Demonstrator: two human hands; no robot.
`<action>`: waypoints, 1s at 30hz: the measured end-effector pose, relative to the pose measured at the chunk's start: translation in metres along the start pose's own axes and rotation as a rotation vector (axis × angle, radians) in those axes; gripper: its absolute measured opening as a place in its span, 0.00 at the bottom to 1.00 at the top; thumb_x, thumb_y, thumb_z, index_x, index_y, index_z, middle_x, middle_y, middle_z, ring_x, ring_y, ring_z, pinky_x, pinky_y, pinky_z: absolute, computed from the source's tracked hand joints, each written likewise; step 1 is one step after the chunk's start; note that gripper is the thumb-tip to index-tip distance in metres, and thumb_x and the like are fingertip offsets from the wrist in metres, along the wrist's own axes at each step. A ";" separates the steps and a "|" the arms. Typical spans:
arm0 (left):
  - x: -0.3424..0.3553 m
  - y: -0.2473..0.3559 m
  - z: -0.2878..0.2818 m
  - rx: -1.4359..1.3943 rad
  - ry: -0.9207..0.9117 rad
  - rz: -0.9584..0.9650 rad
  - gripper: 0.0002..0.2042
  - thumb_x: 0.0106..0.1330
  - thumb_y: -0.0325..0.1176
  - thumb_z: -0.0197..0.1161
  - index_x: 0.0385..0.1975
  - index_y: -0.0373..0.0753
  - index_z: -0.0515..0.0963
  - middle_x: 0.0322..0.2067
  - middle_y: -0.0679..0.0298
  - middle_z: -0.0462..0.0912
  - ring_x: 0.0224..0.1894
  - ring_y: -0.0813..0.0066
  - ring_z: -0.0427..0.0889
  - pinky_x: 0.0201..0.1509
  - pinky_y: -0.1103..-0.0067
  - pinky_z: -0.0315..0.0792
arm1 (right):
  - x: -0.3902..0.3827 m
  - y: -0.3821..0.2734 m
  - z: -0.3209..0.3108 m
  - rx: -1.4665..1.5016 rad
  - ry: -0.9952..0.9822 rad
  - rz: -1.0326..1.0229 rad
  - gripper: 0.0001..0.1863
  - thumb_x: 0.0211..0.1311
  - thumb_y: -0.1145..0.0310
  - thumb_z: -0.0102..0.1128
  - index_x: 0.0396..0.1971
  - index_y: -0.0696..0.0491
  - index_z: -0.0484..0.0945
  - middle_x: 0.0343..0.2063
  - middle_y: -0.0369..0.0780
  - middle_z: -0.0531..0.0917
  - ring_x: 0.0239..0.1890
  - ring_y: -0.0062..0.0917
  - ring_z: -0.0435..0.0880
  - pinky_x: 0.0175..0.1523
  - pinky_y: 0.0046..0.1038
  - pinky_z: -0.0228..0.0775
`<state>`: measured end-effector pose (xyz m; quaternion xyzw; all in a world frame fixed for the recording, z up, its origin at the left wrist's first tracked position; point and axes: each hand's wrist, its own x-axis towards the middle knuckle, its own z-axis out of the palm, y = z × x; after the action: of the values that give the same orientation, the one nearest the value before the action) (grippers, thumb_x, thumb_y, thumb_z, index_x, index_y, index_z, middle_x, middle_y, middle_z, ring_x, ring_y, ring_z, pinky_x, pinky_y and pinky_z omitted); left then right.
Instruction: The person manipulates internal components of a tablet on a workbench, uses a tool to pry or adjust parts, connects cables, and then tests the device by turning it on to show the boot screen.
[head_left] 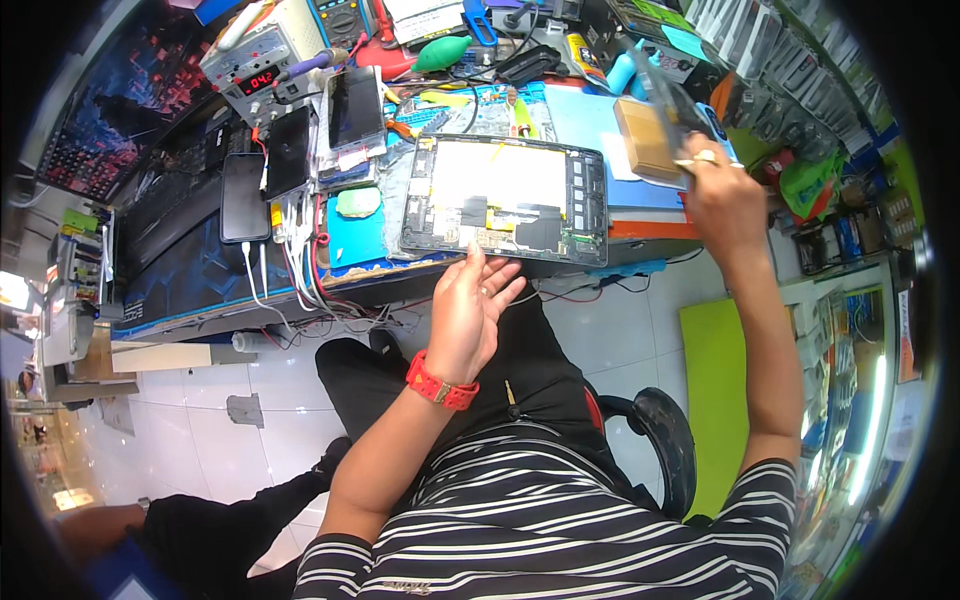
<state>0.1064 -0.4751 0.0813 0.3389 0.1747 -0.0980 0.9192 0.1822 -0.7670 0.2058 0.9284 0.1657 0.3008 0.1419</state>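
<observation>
An open tablet (530, 200) with a white battery and exposed internal parts lies at the front edge of the worktop, tilted slightly. My left hand (475, 300) grips its lower edge, thumb at the front and the other fingers curled just below. My right hand (725, 205) is raised at the right, closed on a dark, thin panel (670, 100), blurred and held nearly upright over a brown cardboard box (640, 145) and pale blue sheets (575, 130).
Phones (243, 200) with cables, a power supply (250, 80), a green blower bulb (440, 55) and tools crowd the worktop (160, 300). A chair armrest (665, 450) is beside me. Another person's leg (220, 525) is at lower left. Shelved goods (850, 410) line the right.
</observation>
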 end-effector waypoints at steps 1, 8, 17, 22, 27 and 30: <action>0.002 0.000 0.001 -0.017 -0.012 0.001 0.15 0.79 0.41 0.52 0.47 0.33 0.71 0.46 0.54 0.74 0.53 0.58 0.78 0.58 0.61 0.77 | 0.006 -0.004 0.015 -0.008 0.001 -0.077 0.11 0.64 0.74 0.53 0.44 0.57 0.79 0.36 0.44 0.83 0.31 0.36 0.87 0.36 0.34 0.81; 0.006 -0.007 0.020 0.095 0.064 0.035 0.17 0.79 0.43 0.52 0.50 0.33 0.71 0.45 0.55 0.79 0.48 0.62 0.82 0.51 0.65 0.81 | 0.026 -0.025 0.083 -0.174 -0.122 -0.117 0.07 0.63 0.73 0.55 0.39 0.56 0.78 0.30 0.40 0.82 0.28 0.27 0.88 0.30 0.26 0.81; -0.014 0.000 -0.007 0.206 0.007 0.113 0.15 0.79 0.41 0.51 0.52 0.35 0.74 0.45 0.58 0.84 0.44 0.69 0.86 0.48 0.69 0.81 | 0.031 -0.019 0.084 0.017 -0.381 -0.036 0.32 0.58 0.44 0.66 0.46 0.61 0.79 0.40 0.46 0.84 0.39 0.42 0.87 0.41 0.37 0.82; -0.042 0.019 -0.028 0.307 0.023 0.085 0.14 0.79 0.41 0.51 0.49 0.36 0.73 0.44 0.57 0.85 0.41 0.68 0.87 0.44 0.71 0.82 | 0.013 -0.017 0.072 0.027 -0.287 -0.059 0.30 0.59 0.48 0.68 0.49 0.60 0.79 0.41 0.43 0.84 0.39 0.39 0.88 0.40 0.36 0.82; -0.065 0.051 -0.055 0.421 0.027 0.095 0.15 0.79 0.40 0.50 0.54 0.36 0.72 0.43 0.60 0.85 0.38 0.73 0.87 0.39 0.75 0.83 | 0.000 -0.021 0.060 0.097 -0.040 -0.103 0.24 0.61 0.57 0.68 0.51 0.58 0.80 0.44 0.44 0.84 0.41 0.38 0.86 0.43 0.35 0.81; -0.074 0.089 -0.070 0.631 -0.010 0.008 0.16 0.80 0.40 0.49 0.56 0.36 0.73 0.45 0.62 0.85 0.40 0.77 0.86 0.39 0.78 0.82 | -0.015 -0.051 0.019 0.399 -0.014 -0.032 0.20 0.63 0.62 0.66 0.50 0.60 0.80 0.45 0.46 0.84 0.42 0.38 0.85 0.43 0.32 0.80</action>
<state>0.0468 -0.3579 0.1125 0.6079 0.1299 -0.1451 0.7698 0.1712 -0.7298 0.1649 0.9373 0.2360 0.2534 -0.0392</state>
